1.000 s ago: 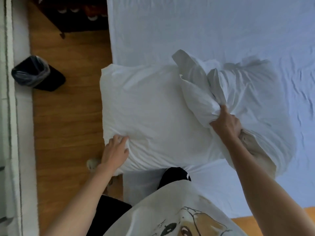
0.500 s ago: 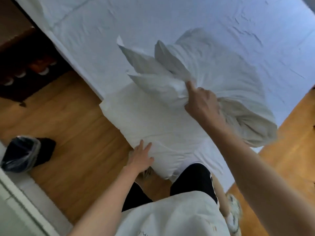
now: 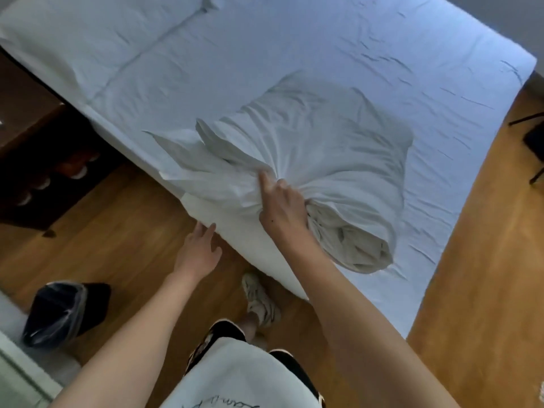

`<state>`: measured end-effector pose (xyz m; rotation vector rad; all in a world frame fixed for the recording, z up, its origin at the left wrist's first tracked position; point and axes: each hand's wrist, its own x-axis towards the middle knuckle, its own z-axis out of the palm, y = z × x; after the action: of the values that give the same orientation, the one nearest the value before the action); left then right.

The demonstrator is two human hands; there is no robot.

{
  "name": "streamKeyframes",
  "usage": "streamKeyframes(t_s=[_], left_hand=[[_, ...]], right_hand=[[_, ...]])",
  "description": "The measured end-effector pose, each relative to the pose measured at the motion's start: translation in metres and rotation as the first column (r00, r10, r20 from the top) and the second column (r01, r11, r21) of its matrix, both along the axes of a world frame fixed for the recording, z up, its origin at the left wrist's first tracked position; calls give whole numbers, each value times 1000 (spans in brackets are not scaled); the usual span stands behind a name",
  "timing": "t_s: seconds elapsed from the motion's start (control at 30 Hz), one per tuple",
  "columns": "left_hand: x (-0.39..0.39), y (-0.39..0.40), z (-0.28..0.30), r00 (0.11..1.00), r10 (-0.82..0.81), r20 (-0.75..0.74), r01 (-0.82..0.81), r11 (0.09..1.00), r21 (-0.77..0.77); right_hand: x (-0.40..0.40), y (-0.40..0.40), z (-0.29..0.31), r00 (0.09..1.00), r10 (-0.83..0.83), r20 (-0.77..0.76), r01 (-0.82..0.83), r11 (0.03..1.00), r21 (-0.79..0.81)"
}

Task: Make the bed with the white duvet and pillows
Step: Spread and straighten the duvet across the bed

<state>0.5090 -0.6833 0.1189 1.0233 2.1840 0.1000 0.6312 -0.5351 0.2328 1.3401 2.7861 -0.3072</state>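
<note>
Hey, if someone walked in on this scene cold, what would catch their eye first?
Probably the bunched white pillow in the middle of the bed, its case gathered in the right hand. Next, the left hand, fingers spread, at the edge of a second pillow overhanging the bed's near side. On the wooden floor at lower left sits a black bin.

Crumpled white pillow atop flatter pillow at bed edge

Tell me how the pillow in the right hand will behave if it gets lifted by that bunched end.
The pillow will probably sag: its case is gathered into folds where the right hand grips it. It looks light, held by one hand. The cream inner showing at the open end might slip out.
</note>
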Motion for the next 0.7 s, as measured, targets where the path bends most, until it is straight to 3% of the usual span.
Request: streamKeyframes(t_s=[0.1, 0.23, 0.37, 0.5, 0.6, 0.7], left_hand=[[1, -21, 12, 995, -37, -92, 34, 999, -33], [-3, -28, 27, 967, -173, -189, 175, 985, -5], [-21, -22, 30, 961, -174, -213, 185, 982, 30], [-52, -3, 28, 954, -223, -201, 227, 974, -3], [-67, 16, 34, 868, -389, -310, 443, 888, 126], [-72, 43, 42, 826, -417, -380, 550, 744, 379]], right_hand=[[11, -40, -39, 998, 7, 67, -3, 998, -58], [7, -67, -58, 998, -52, 32, 55, 994, -97], [-7, -83, -70, 989, -145, 44, 150, 974, -172], [-20, -93, -99, 968, -181, 172, 222, 938, -266], [-21, -89, -102, 977, -130, 171, 170, 954, -248], [-2, -83, -92, 999, -31, 7, 31, 999, -38]])
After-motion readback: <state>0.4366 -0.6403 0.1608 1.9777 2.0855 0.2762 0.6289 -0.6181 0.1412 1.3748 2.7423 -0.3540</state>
